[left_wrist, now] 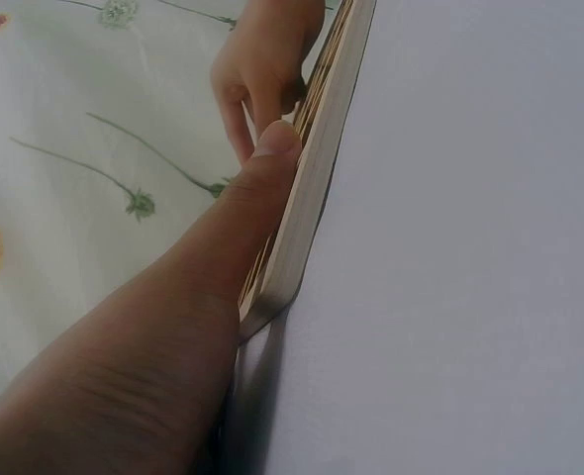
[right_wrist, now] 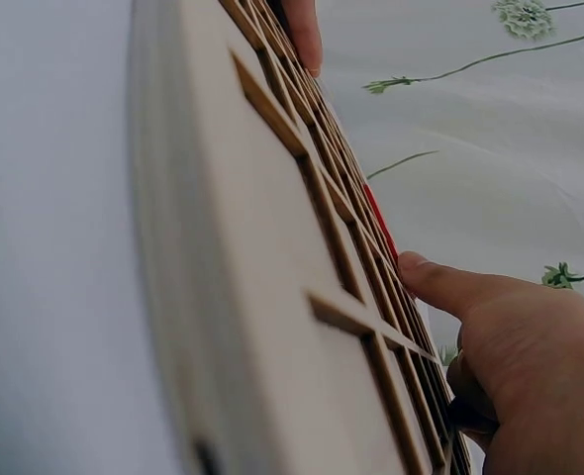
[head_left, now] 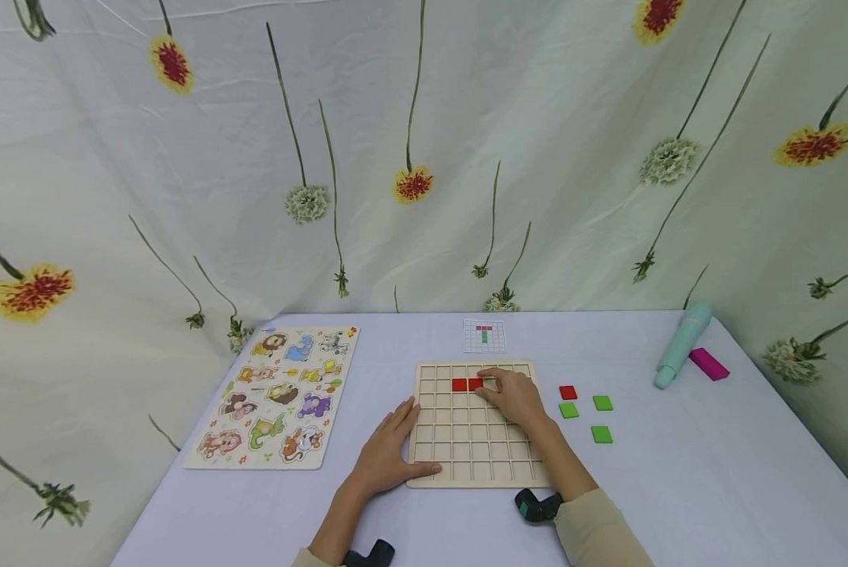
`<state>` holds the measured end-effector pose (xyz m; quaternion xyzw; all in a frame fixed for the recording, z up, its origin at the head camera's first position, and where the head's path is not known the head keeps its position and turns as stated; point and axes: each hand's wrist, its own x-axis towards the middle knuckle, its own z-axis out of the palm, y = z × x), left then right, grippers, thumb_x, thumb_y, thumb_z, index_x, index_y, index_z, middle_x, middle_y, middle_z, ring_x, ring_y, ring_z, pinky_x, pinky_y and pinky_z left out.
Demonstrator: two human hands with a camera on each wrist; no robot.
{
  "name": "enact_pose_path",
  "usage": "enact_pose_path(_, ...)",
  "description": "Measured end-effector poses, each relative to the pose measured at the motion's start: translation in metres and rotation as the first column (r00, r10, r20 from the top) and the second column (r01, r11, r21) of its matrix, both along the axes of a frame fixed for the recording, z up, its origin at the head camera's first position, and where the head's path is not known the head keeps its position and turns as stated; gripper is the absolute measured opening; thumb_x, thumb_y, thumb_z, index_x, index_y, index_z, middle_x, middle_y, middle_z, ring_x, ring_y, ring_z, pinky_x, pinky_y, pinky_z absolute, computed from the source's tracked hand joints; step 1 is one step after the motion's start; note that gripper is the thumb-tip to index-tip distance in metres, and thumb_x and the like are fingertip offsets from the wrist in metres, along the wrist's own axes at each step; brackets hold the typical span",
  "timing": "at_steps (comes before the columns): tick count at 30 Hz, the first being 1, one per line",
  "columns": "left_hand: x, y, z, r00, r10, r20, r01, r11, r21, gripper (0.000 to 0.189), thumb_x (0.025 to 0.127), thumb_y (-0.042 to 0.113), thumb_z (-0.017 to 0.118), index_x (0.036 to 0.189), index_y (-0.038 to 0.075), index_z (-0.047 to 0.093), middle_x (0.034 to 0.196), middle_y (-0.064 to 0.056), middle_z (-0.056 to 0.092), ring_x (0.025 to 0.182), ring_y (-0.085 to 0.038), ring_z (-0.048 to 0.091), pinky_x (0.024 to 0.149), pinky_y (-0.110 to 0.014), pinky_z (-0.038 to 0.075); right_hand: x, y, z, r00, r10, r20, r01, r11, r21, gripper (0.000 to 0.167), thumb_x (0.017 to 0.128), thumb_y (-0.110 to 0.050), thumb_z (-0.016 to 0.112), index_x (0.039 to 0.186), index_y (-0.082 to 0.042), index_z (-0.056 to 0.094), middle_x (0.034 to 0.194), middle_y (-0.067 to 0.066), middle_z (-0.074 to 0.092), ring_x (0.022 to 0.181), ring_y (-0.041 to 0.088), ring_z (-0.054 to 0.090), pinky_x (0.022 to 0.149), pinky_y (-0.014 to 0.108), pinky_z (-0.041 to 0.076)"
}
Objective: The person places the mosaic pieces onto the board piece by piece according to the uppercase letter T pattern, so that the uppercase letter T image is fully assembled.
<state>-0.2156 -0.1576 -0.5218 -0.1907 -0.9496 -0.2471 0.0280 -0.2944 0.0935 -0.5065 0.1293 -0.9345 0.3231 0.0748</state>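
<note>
A light wooden grid board point(head_left: 459, 451) lies on the table in the head view. My left hand point(head_left: 384, 455) rests at its left side, fingers stretched along the edge and thumb on the near-left corner. Two red square tiles sit side by side in the grid's upper part; the left red tile point(head_left: 459, 384) is uncovered. My right hand point(head_left: 514, 396) reaches over the board, thumb and forefinger pinching the other red tile point(head_left: 475, 384). In the right wrist view, a fingertip touches the end of a thin red strip point(right_wrist: 379, 218). Right of the board lies a loose red tile point(head_left: 568, 392).
Green tiles point(head_left: 602, 435) lie right of the board. Behind it is a pattern card point(head_left: 494, 346) with a red and green T. An animal puzzle board point(head_left: 242, 398) lies left. A teal cylinder point(head_left: 682, 346) and a magenta block point(head_left: 709, 364) lie far right.
</note>
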Motion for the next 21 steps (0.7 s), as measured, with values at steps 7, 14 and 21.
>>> enact_pose_path(7,0.001,0.0,0.0,1.0,0.007,0.012,-0.007,1.0,-0.002,0.108,0.065,0.076,0.059,0.144,0.009,0.031,0.151,-0.005,0.023,0.137,-0.024,0.021,0.111,-0.041,0.019,0.005,0.014,0.002,0.999,0.011,0.031,-0.008,0.997,-0.078,0.033,0.081,-0.034,0.071,0.11,-0.017,0.069,0.046,-0.005,0.035,0.044,0.009,0.023,0.04,0.023,0.021)
enact_pose_path(14,0.001,0.0,0.0,1.0,0.003,0.013,-0.003,1.0,0.007,0.108,0.065,0.075,0.06,0.144,0.008,0.031,0.151,-0.005,0.023,0.137,-0.024,0.02,0.111,-0.04,0.018,0.011,0.043,0.004,1.0,-0.014,0.005,0.015,0.996,-0.087,0.03,0.08,-0.03,0.072,0.107,-0.016,0.07,0.045,-0.005,0.032,0.043,0.008,0.022,0.039,0.022,0.019)
enact_pose_path(21,0.0,0.0,-0.001,1.0,-0.001,0.005,0.001,1.0,0.005,0.108,0.065,0.076,0.059,0.145,0.008,0.031,0.151,-0.005,0.022,0.137,-0.023,0.02,0.111,-0.04,0.018,0.015,0.086,0.006,0.996,-0.023,-0.085,0.017,0.997,-0.07,0.031,0.081,-0.026,0.072,0.107,-0.011,0.069,0.048,-0.006,0.032,0.044,0.006,0.021,0.039,0.022,0.022)
